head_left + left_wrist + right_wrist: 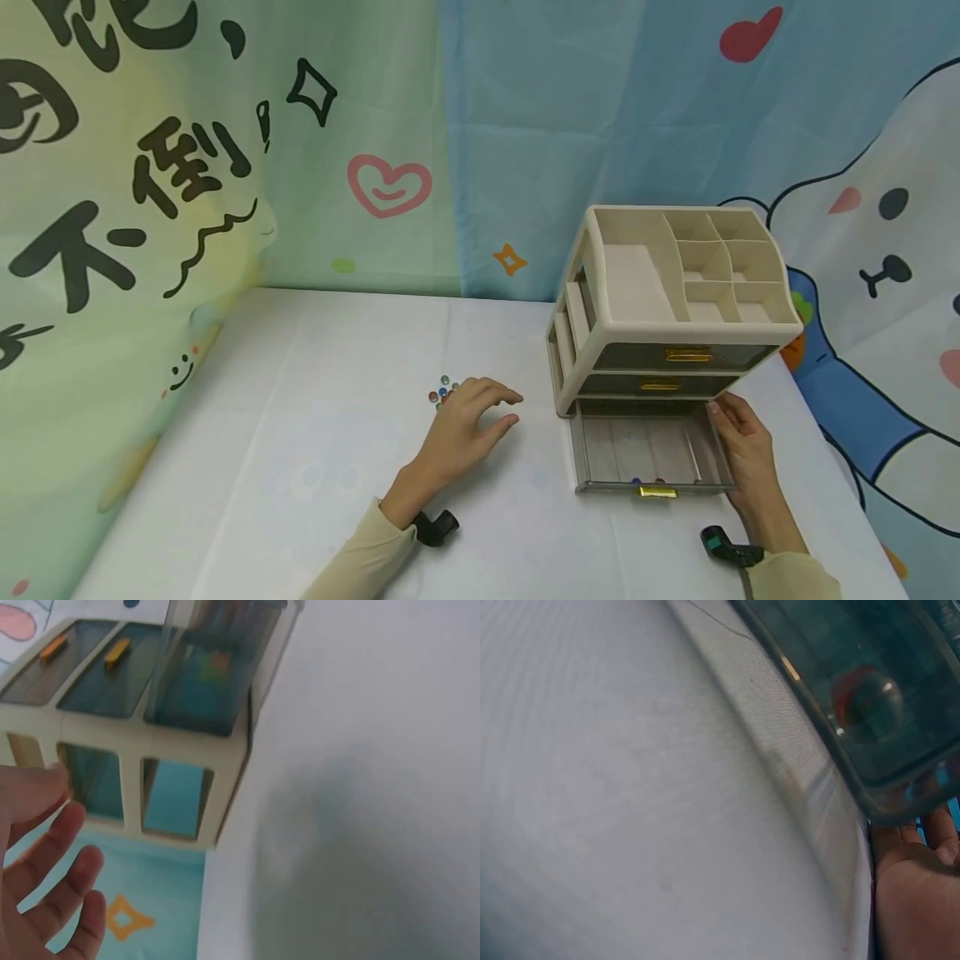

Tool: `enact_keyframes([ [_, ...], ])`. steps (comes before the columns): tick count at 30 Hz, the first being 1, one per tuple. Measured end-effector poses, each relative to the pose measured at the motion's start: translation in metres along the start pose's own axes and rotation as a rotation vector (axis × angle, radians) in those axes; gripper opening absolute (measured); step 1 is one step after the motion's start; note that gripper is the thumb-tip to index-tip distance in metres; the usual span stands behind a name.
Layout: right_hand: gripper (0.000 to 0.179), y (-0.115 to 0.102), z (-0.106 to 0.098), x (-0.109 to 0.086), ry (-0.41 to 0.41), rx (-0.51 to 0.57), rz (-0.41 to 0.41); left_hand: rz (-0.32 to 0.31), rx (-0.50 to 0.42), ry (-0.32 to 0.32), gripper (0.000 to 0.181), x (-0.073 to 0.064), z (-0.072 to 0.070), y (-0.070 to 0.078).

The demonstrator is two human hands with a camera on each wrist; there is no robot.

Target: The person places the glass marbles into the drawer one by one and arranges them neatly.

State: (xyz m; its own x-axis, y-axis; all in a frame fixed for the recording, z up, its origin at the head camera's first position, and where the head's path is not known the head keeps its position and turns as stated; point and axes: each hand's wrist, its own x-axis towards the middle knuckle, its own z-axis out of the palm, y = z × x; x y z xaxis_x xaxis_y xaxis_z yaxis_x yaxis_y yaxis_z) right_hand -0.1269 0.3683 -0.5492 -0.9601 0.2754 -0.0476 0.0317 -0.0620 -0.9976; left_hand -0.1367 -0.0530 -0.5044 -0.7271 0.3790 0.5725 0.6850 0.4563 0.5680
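Observation:
My left hand (468,425) hovers over the white table beside several small glass marbles (444,380), thumb and fingers apart with nothing between them. In the left wrist view, the fingers (71,877) spread loosely in front of the cabinet's side. A cream desktop drawer cabinet (592,333) stands at the right, its clear bottom drawer (637,442) pulled out. A few marbles (636,481) lie along that drawer's front wall. Beside the drawer's right side, my right hand (750,454) has its fingertips at the cabinet's lower front corner. The right wrist view shows its palm (915,900) beyond the drawer.
Two upper drawers with gold handles (688,355) are closed. The cabinet top has one large compartment and several small compartments (705,260). A printed cloth (525,150) hangs behind the white table (337,350). Black wrist cameras (435,528) sit on both wrists.

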Motion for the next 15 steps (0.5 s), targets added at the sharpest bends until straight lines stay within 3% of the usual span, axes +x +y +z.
enact_keyframes([
  [15,0.038,0.0,-0.001,0.0,-0.002,0.012,-0.001,-0.119,0.005,0.015,0.025,-0.018,-0.029,-0.025],
])
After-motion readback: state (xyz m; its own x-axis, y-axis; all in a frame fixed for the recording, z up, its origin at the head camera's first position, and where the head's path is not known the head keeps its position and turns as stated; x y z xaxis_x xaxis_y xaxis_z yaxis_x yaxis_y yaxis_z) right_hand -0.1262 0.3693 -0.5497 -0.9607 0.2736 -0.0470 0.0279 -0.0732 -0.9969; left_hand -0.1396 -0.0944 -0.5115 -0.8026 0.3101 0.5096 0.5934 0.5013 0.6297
